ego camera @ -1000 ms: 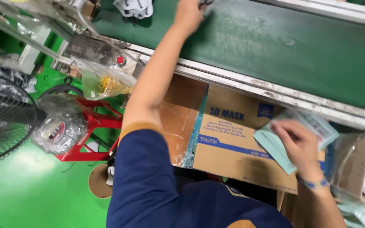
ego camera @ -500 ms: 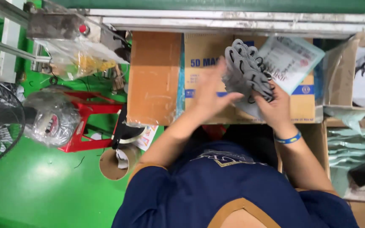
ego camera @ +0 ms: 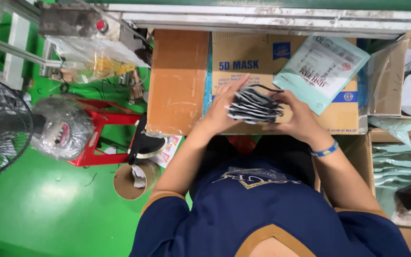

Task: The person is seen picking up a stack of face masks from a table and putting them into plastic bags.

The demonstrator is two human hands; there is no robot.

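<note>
Both hands press a soft stack of black masks, their layered edges pale and wavy, between them. The left hand lays flat fingers against one side; the right hand curls its fingers over the other. Under the fingers lies a brown cardboard box; beyond the right fingertips rests a glossy teal pouch.

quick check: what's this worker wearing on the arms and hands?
Both hands are bare, no gloves: left hand, right hand. A blue wristband circles the right wrist. Short navy sleeves with tan cuffs end at the upper arms; forearms are uncovered.
</note>
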